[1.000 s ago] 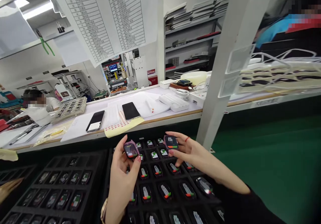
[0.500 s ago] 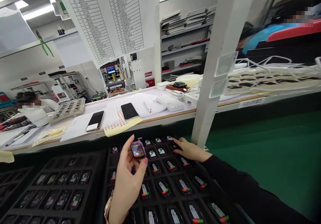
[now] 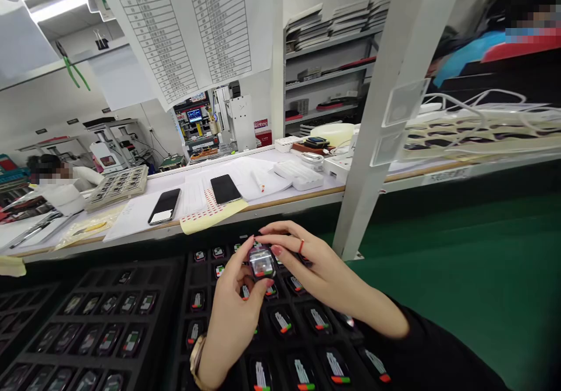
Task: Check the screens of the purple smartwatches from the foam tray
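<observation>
Head view shows my left hand (image 3: 234, 309) pinching a small watch (image 3: 262, 262) above the black tray (image 3: 184, 274). My right hand (image 3: 313, 268), which half a second ago reached into the tray's far row, has come back, fingertips now closed on the watch's top edge.

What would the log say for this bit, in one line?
left hand: holds watch | right hand: fingertips on same watch | below: black tray of watches | behind: bench with two phones

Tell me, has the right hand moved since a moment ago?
Yes. The right hand left the tray's far right pockets and came left to the watch.
</observation>
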Demonstrator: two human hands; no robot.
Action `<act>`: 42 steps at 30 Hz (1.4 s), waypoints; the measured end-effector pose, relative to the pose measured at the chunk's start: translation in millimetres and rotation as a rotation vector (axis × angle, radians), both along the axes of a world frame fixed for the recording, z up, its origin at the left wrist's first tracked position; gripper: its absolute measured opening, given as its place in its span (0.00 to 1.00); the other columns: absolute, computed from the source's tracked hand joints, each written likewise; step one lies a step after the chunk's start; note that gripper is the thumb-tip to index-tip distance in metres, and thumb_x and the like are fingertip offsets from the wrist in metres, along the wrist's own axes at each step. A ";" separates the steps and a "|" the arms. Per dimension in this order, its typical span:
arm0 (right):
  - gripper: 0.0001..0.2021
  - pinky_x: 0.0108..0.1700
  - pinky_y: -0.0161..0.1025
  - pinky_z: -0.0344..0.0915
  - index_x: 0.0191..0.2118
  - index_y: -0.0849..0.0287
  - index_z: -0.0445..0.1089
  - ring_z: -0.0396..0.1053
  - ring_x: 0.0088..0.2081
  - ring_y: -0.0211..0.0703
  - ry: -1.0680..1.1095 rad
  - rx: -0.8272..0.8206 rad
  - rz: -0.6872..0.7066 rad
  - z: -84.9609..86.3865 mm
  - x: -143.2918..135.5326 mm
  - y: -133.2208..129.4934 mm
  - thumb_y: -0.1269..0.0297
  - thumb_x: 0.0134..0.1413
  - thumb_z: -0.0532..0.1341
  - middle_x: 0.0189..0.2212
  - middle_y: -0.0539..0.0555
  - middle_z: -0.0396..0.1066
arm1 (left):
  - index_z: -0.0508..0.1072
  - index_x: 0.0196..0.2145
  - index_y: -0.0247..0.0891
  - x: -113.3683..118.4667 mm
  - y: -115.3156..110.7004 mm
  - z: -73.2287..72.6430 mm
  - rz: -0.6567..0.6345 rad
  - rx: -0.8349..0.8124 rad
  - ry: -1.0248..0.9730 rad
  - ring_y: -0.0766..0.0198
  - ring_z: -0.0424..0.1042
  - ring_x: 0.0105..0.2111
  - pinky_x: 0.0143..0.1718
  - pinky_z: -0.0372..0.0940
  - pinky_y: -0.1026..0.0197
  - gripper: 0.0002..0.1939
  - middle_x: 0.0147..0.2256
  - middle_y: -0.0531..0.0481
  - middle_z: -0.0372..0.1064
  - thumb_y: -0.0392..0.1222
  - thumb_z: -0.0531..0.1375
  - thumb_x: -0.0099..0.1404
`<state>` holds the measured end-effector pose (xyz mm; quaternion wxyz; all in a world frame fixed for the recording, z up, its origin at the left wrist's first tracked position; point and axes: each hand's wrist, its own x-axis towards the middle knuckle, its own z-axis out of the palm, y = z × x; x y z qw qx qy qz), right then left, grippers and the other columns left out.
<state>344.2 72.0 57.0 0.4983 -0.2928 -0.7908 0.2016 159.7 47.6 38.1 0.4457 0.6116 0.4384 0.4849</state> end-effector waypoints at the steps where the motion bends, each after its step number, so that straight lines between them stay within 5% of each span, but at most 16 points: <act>1: 0.15 0.55 0.46 0.65 0.55 0.46 0.72 0.64 0.56 0.49 -0.015 0.020 -0.003 -1.7 -1.2 -0.3 0.68 0.73 0.53 0.54 0.54 0.64 | 0.65 0.64 0.46 0.1 0.5 0.1 0.015 -0.002 0.007 0.58 0.73 0.45 0.44 0.69 0.58 0.32 0.49 0.47 0.74 0.38 0.63 0.64; 4: 0.13 0.53 0.44 0.67 0.52 0.48 0.73 0.64 0.56 0.49 -0.053 0.100 -0.022 -7.2 -3.9 -2.9 0.70 0.72 0.54 0.56 0.55 0.62 | 0.65 0.65 0.45 -0.4 2.2 -0.3 0.053 0.003 0.025 0.59 0.72 0.40 0.42 0.69 0.58 0.33 0.42 0.48 0.76 0.38 0.63 0.63; 10: 0.12 0.56 0.45 0.66 0.54 0.52 0.70 0.63 0.57 0.49 -0.044 0.199 -0.124 -8.8 -8.4 -6.4 0.71 0.72 0.55 0.56 0.57 0.64 | 0.68 0.63 0.49 -1.6 0.2 -1.9 0.038 0.069 0.064 0.60 0.72 0.39 0.45 0.70 0.55 0.30 0.50 0.47 0.74 0.36 0.61 0.64; 20: 0.11 0.51 0.49 0.70 0.44 0.52 0.71 0.67 0.53 0.53 -0.005 0.293 -0.168 -10.5 -13.7 -8.8 0.77 0.67 0.57 0.52 0.58 0.67 | 0.66 0.64 0.50 0.9 1.0 -3.8 0.044 0.090 0.054 0.60 0.72 0.40 0.43 0.70 0.58 0.30 0.45 0.47 0.73 0.36 0.61 0.65; 30: 0.11 0.61 0.49 0.60 0.46 0.52 0.68 0.59 0.60 0.52 -0.014 0.283 -0.166 -14.2 -18.3 -32.0 0.76 0.70 0.56 0.56 0.55 0.62 | 0.66 0.64 0.46 -2.2 1.9 -1.7 0.115 0.036 -0.066 0.58 0.74 0.45 0.48 0.69 0.58 0.30 0.54 0.45 0.72 0.41 0.63 0.65; 42: 0.12 0.58 0.54 0.64 0.46 0.51 0.69 0.62 0.59 0.56 0.018 0.274 -0.159 -14.8 -18.4 -26.3 0.78 0.67 0.57 0.56 0.58 0.65 | 0.67 0.64 0.45 0.7 4.6 -3.1 0.108 0.025 -0.057 0.60 0.73 0.42 0.49 0.70 0.58 0.31 0.51 0.45 0.73 0.44 0.65 0.65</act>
